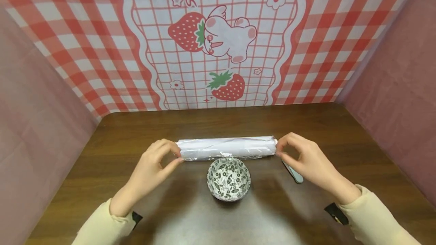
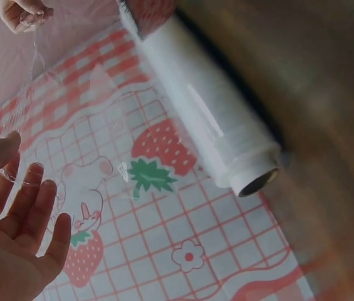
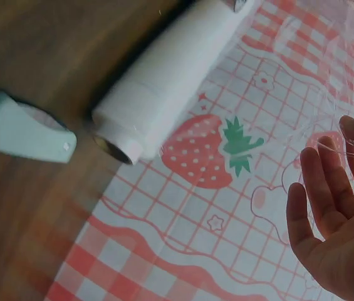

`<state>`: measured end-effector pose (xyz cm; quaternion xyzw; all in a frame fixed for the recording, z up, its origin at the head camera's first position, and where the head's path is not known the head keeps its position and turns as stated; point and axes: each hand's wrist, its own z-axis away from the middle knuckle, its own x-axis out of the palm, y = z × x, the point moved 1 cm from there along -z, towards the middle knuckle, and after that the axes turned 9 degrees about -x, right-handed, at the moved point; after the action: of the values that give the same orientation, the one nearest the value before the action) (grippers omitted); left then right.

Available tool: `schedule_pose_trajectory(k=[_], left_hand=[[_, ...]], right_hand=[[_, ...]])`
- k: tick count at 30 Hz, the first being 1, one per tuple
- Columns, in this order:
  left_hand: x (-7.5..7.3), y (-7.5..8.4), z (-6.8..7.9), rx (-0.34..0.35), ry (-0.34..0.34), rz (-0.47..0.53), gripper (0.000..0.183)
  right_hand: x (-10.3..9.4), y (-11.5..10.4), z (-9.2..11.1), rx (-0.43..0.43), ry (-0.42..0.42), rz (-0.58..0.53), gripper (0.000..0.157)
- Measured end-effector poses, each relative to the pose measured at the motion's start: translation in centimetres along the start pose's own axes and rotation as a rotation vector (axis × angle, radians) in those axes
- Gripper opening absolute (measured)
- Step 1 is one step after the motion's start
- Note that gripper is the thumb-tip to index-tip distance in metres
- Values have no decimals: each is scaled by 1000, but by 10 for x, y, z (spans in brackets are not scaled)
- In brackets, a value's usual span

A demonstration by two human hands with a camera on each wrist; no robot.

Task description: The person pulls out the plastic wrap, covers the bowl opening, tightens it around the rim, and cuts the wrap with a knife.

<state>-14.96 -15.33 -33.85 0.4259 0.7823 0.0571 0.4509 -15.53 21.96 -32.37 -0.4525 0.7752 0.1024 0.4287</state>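
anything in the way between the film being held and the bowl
Nothing visible stands between the clear film and the patterned bowl; the white roll lies beyond the bowl, and the pale green tool is off to the right.

Clear, glossy, wrinkled plastic in the film (image 1: 201, 158) round the white roll (image 1: 228, 146), at twelve o'clock from the smooth, ceramic-looking bowl (image 1: 228, 180). Matt, plastic-looking on the pale tool (image 3: 23, 130) at three. Wood-grained across the table (image 1: 112, 146), glossy towards six. Matt, faintly creased cloth for the printed backdrop (image 1: 218, 42) at twelve.
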Motion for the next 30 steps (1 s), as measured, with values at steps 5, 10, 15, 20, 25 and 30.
schedule_pose_trajectory(k=[5, 10, 15, 20, 25, 30], left_hand=[[4, 3, 15, 18, 2, 15, 16], [9, 5, 29, 63, -4, 8, 10], [15, 9, 40, 110, 2, -41, 7], [17, 14, 46, 158, 15, -97, 24], [17, 18, 50, 188, 51, -117, 31], [16, 17, 58, 178, 37, -112, 21]], right_hand=[[3, -8, 15, -24, -1, -7, 30], [6, -14, 29, -40, -14, 26, 27], [11, -17, 41, -36, -42, 17, 25], [14, -23, 46, -66, -31, 12, 21], [15, -26, 50, -79, -19, 22, 23], [17, -28, 56, -70, -26, 12, 26]])
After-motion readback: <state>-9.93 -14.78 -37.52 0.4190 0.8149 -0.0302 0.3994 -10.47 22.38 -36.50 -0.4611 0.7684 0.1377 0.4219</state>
